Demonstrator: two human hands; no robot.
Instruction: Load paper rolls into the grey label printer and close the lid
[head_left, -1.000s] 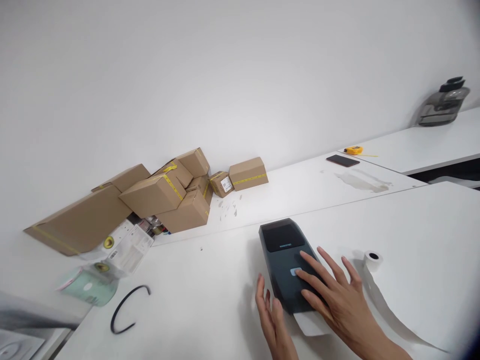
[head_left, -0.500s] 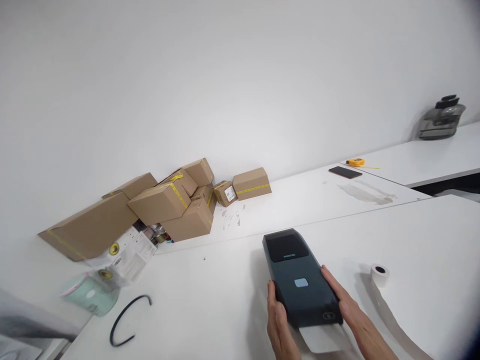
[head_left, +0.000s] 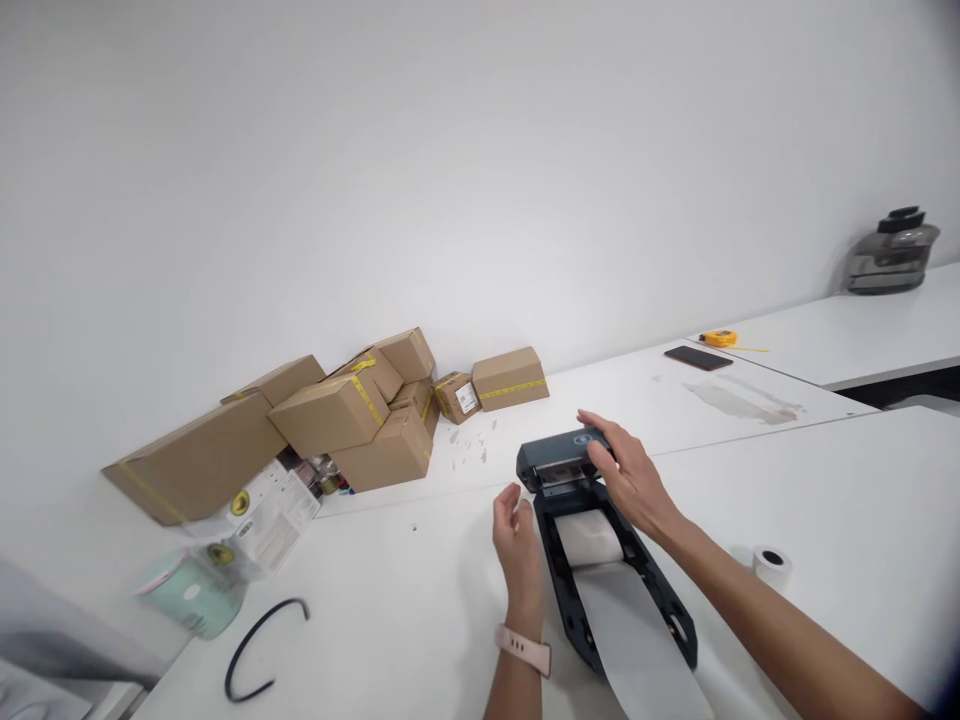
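Observation:
A dark blue-grey thermal label printer (head_left: 570,620) lies on the white table with its lid (head_left: 551,452) swung up at the far end. Inside the body sits a white paper roll (head_left: 589,538), and a wide paper strip (head_left: 637,640) runs from it toward me past the near edge. My right hand (head_left: 622,470) grips the lid's right end, thumb on the near side and fingers over the top. Beside the printer's upper left, my left hand (head_left: 516,530) hovers with curled, slightly parted fingers, holding nothing visible. A pink band circles my left wrist.
Cardboard boxes (head_left: 375,410) are heaped at the back left, near a mint-green tub (head_left: 199,600) and a black curved strip (head_left: 244,645). A small white roll (head_left: 772,568) stands right. Farther back are a phone (head_left: 697,358), yellow tape measure (head_left: 718,339) and grey jug (head_left: 889,260).
The printer was closed and held at both sides; now its lid is swung open, showing the roll inside. My right hand moved up to the lid, my left hand off the side.

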